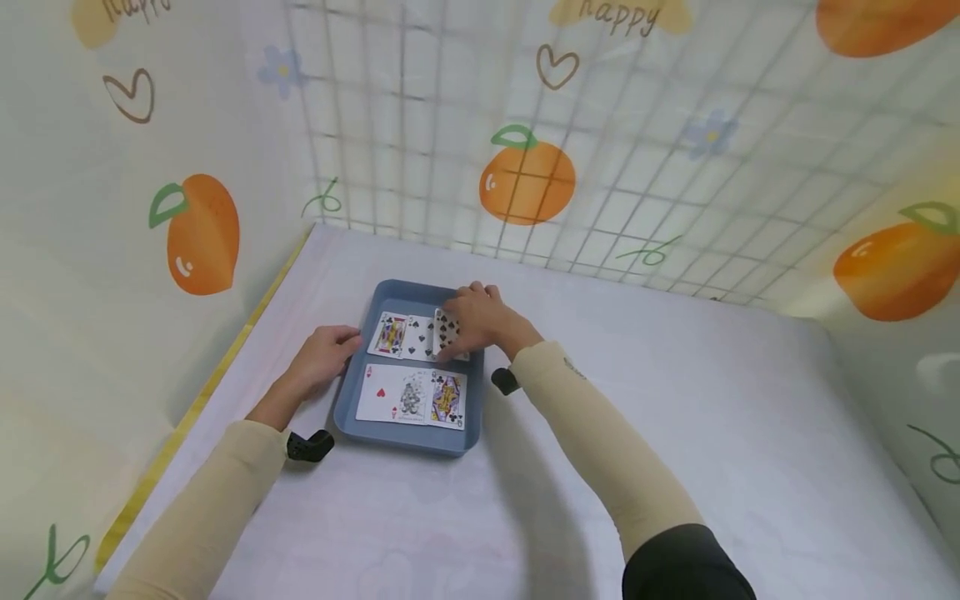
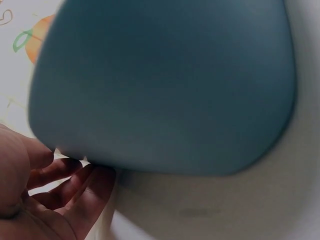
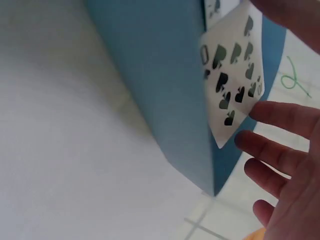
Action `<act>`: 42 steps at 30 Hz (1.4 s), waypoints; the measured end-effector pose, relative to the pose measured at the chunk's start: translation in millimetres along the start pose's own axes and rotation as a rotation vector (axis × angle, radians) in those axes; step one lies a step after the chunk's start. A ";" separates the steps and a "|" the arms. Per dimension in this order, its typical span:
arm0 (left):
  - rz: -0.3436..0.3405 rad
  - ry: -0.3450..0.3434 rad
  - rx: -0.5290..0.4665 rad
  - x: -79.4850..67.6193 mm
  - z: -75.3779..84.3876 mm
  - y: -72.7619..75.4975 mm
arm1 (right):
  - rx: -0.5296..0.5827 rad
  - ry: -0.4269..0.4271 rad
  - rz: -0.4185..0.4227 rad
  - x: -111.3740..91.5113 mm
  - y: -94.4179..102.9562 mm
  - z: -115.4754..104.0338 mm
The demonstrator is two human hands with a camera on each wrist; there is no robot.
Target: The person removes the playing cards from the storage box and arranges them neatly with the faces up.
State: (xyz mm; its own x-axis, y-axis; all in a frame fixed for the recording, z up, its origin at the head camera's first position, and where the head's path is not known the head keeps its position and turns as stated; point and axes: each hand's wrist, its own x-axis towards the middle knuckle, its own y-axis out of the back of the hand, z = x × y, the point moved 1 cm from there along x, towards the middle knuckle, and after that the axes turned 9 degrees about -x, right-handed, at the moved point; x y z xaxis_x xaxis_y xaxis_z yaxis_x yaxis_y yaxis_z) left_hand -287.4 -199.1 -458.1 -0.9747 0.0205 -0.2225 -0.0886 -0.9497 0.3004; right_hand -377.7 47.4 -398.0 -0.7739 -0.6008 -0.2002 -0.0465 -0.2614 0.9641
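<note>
The two hands are apart, at opposite sides of a blue-grey rectangular tray (image 1: 408, 435) with rounded corners, which lies on a whitish tabletop (image 1: 675, 417). The right hand (image 1: 483, 321) reaches over the tray's right side and pinches a white ten-of-spades playing card (image 3: 232, 80) between thumb and fingertips, the card tilted above the tray floor. The left hand (image 1: 322, 358), fingers loosely bent, touches the tray's outer left edge with its fingertips. To the left of the ten, a white spade number card (image 1: 415, 336) and a colourful white-bordered face card (image 1: 388, 334) form the back row. In the front row, a white ace of hearts (image 1: 378, 392) lies left of a grey-printed joker (image 1: 412, 396), with a colourful queen card (image 1: 447, 398) rightmost.
</note>
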 end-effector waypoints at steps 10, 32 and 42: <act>-0.017 -0.009 0.002 -3.7 2.1 -0.4 | -0.009 -0.003 0.054 -15.5 19.3 6.0; -0.015 -0.011 0.016 -9.3 3.2 -5.7 | 0.012 -0.144 0.021 -65.6 21.2 64.4; -0.009 -0.006 0.033 -9.2 5.4 -8.2 | -0.003 -0.182 -0.005 -80.3 8.2 75.9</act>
State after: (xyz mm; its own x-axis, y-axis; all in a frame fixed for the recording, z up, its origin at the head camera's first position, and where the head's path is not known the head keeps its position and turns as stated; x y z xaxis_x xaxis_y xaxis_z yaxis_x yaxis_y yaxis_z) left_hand -278.9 -189.8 -453.5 -0.9751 0.0307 -0.2194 -0.1035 -0.9387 0.3289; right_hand -363.9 150.9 -360.8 -0.8750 -0.4532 -0.1701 -0.0489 -0.2667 0.9625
